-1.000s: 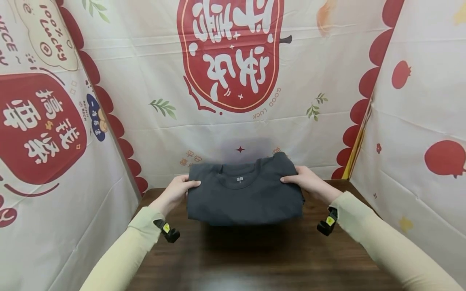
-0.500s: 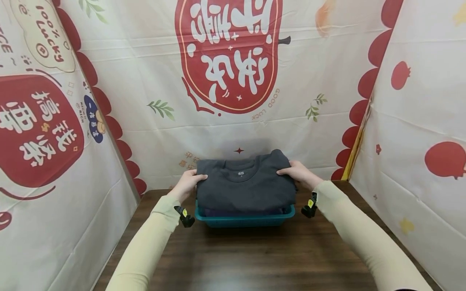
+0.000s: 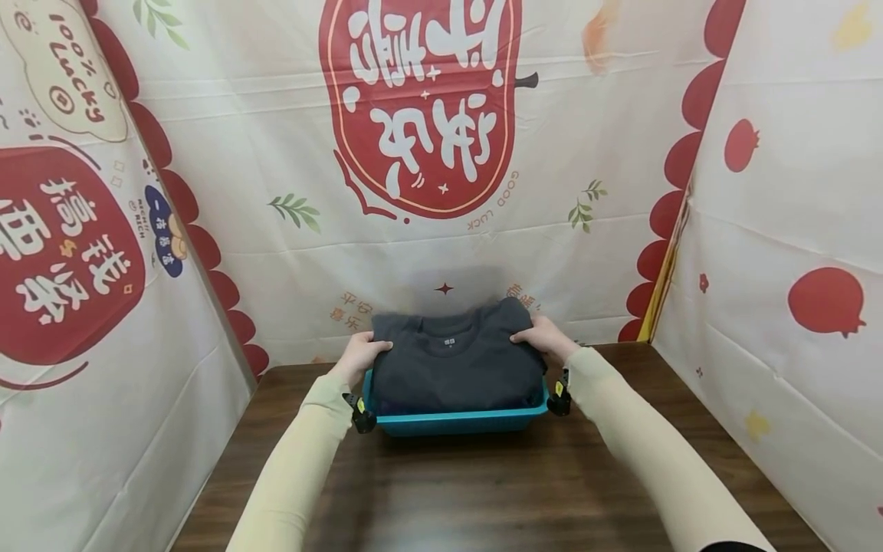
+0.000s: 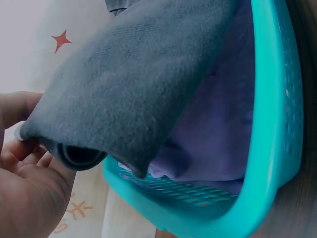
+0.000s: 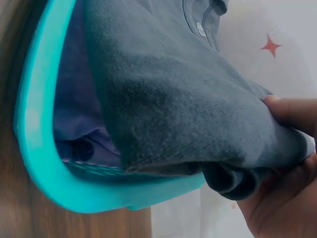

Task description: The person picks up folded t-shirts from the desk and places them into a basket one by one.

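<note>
A folded dark grey T-shirt (image 3: 455, 376), collar and small label facing up, hangs over and partly inside a teal plastic basket (image 3: 462, 423). My left hand (image 3: 359, 356) pinches its far left corner, thumb on top and fingers beneath. The far right corner is gripped the same way by my right hand (image 3: 543, 337). Under the shirt, a purple folded cloth (image 4: 213, 129) lies in the basket, seen in both wrist views. Most of the basket's inside is hidden by the shirt.
The basket stands on a dark wooden table (image 3: 483, 491), close to the printed fabric backdrop (image 3: 234, 192) behind it. More printed fabric rises on the left and right sides. Each wrist wears a small black camera (image 3: 363, 414).
The T-shirt has moved away from me and come down onto the basket, held by both hands throughout. The basket, hidden under the shirt a second ago, now shows its front rim.
</note>
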{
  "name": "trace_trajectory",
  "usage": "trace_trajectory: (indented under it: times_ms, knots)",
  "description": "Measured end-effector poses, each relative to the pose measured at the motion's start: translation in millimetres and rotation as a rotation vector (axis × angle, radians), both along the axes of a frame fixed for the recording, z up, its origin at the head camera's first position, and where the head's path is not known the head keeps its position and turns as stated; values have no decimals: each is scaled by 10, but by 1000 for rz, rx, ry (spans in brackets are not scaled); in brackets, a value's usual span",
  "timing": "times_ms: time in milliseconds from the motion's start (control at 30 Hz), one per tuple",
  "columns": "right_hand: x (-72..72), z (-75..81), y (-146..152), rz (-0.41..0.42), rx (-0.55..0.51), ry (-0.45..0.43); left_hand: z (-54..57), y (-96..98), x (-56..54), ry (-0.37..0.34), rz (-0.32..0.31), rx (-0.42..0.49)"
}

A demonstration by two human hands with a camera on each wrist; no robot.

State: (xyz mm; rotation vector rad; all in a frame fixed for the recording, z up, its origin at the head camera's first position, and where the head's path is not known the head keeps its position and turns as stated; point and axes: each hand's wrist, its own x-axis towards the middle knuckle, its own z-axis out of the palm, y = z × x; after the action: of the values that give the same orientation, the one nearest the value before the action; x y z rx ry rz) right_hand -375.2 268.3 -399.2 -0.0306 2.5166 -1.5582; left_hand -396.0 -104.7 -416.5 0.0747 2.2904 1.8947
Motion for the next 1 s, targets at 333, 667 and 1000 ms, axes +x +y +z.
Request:
trace_trajectory:
  times_ms: [333,667,1000]
  knots:
    - [-78,-276,-59,-51,190,42,-182,104,12,36,24,-175]
    - [-58,-424,-130,-70,202,14,-284,149,42,26,24,-232]
    - [-61,-518,-182,-36,241,13,-410,201,28,4,46,-258]
